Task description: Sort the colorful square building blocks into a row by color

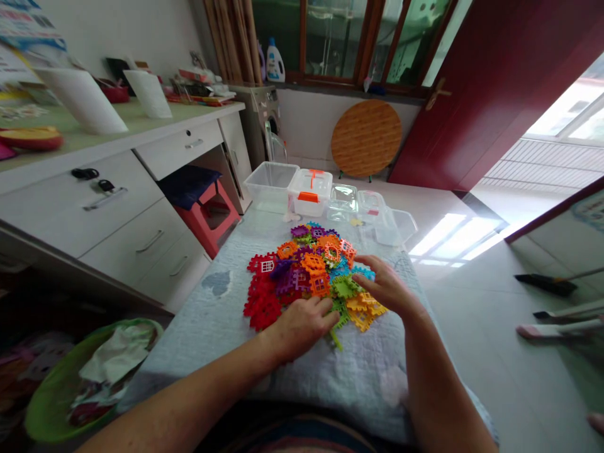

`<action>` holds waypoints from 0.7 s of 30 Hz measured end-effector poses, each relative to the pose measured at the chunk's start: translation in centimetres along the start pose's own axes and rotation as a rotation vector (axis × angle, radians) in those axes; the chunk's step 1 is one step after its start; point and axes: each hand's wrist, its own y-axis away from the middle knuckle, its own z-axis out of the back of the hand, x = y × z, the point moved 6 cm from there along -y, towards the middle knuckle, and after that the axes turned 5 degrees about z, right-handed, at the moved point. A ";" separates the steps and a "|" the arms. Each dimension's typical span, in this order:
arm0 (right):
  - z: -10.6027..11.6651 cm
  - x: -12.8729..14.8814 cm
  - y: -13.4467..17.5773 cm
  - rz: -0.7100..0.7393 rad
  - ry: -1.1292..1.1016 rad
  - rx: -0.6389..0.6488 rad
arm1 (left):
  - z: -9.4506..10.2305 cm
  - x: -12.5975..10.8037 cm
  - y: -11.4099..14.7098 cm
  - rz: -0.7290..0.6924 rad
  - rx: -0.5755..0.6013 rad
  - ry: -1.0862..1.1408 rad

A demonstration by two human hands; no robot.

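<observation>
A heap of colourful notched plastic building pieces lies on the cloth-covered table. My left hand [309,322] is at the near side of the heap, its fingers bent and close together on a green building piece [340,309]; its fingertips are partly hidden. A thin green strip [336,340] sticks out below them. At the heap's right side my right hand [383,284] has thumb and fingers apart, beside a light-blue piece [364,273]. Red pieces [262,301] lie to the left, orange pieces [313,263] in the middle and yellow pieces [363,311] at the right.
Along the table's far edge stand a clear open bin [271,182], a lidded box with orange latches [311,192] and several clear containers [343,200]. White drawers [136,214] and a red stool [207,214] are on the left. A green basket [47,402] holds cloth.
</observation>
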 end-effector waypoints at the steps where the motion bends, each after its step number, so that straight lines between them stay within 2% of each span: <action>1: 0.0 -0.5 0.8 -0.006 0.028 0.053 | 0.0 0.0 -0.2 0.006 0.007 -0.006; 4: -1.1 -1.5 3.0 -0.009 0.089 0.197 | 0.6 0.2 -1.0 0.031 -0.011 0.020; 7: -2.9 -1.9 4.2 -0.036 0.144 0.263 | 2.2 0.8 -2.4 0.068 -0.104 0.113; 11: -5.2 -1.7 4.1 -0.078 0.241 0.276 | 5.1 2.2 -5.0 0.114 -0.273 0.262; 14: -5.8 -1.3 3.8 -0.107 0.316 0.227 | 6.6 3.5 -5.9 0.103 -0.305 0.305; 17: -5.6 -1.0 3.7 -0.085 0.332 0.183 | 6.6 5.6 -3.9 0.194 -0.253 0.263; 21: -4.9 -1.1 3.9 -0.020 0.291 0.133 | 4.1 8.3 3.3 0.380 -0.136 0.222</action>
